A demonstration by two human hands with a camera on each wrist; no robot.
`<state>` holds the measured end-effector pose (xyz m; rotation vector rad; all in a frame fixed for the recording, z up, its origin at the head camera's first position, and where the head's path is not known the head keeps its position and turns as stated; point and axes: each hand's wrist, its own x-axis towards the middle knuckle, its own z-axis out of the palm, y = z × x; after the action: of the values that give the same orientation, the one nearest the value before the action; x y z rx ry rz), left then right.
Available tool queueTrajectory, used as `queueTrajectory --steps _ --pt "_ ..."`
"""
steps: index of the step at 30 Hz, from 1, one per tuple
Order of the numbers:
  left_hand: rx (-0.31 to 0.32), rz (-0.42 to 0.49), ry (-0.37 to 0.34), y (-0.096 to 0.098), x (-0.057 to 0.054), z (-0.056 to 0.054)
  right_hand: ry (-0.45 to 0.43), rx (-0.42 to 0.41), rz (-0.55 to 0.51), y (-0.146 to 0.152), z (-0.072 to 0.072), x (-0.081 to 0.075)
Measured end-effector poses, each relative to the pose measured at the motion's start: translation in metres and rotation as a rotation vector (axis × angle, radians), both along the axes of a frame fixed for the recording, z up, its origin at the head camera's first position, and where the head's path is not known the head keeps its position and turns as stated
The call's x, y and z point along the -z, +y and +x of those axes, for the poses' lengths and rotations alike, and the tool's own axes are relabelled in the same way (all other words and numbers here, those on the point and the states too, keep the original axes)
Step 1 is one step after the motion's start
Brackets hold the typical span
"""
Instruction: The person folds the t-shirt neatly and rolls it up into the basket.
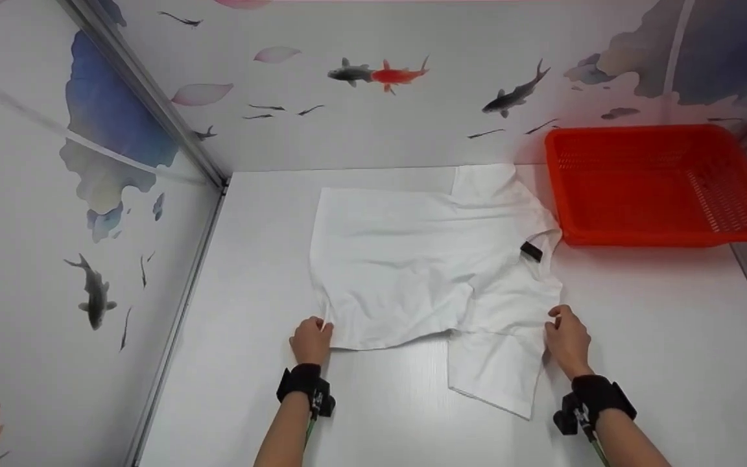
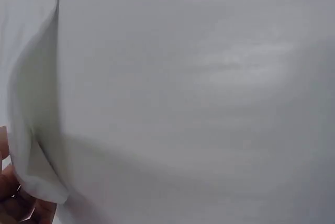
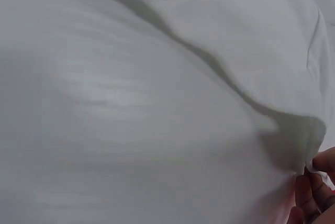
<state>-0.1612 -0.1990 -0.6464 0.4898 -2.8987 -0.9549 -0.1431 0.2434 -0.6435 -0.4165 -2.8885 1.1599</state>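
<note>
A white short-sleeved T-shirt (image 1: 399,259) lies spread sideways over the white table, its collar to the right and hem to the left. Inside the collar shows a black label (image 1: 531,251). My left hand (image 1: 312,340) pinches the near corner of the hem; the left wrist view shows the cloth lifted into a fold beside the fingers (image 2: 15,203). At the shoulder, above the near sleeve (image 1: 493,370), my right hand (image 1: 569,342) pinches the fabric between thumb and fingers (image 3: 309,192). Raised cloth with a shadow beneath appears in the right wrist view.
A red plastic basket (image 1: 646,240) stands at the back right, close to the shirt's collar side. White panels printed with fish and petals border the table (image 1: 244,272) at the back and left. A metal strip (image 1: 182,311) runs along the left edge.
</note>
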Motion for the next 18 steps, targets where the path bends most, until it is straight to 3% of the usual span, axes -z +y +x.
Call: queueTrajectory --steps 6,18 --pt "-0.075 -0.046 0.022 -0.005 0.000 0.010 0.024 -0.006 0.002 0.013 0.018 0.003" --pt "-0.131 0.047 0.023 -0.020 0.004 0.034 0.117 -0.093 0.053 0.025 0.053 0.014"
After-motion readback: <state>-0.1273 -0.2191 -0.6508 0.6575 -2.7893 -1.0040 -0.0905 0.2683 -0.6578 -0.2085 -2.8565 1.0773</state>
